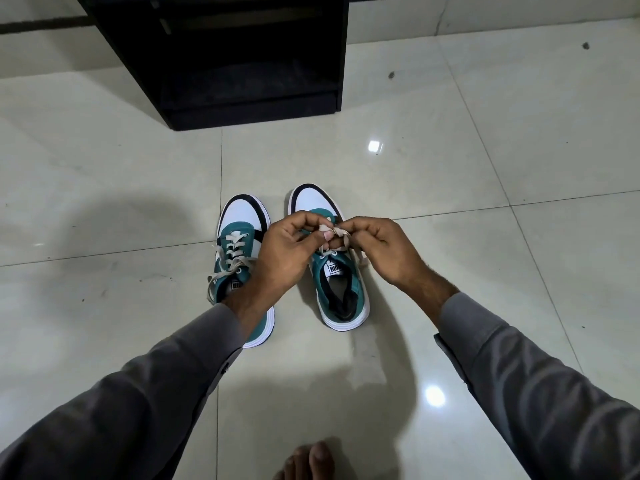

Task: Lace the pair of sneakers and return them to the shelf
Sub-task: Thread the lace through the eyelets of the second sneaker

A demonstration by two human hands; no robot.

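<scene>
Two sneakers standing side by side on tiled floor (485, 168), toes pointing to 12 o'clock, toward dark shelf (249, 64) at top of view. Left sneaker (239, 230) sitting at 9 o'clock of right sneaker (341, 292), laced, lace ends trailing loose over its side. Left hand (287, 251) and right hand (377, 247) meeting over right sneaker's tongue, each grip pinching closed on cream lace (337, 233), fingertips touching. Left forearm crossing over left sneaker's heel. Grey sleeves (519, 375) covering both arms. Bare toes (311, 462) showing at 6 o'clock.
</scene>
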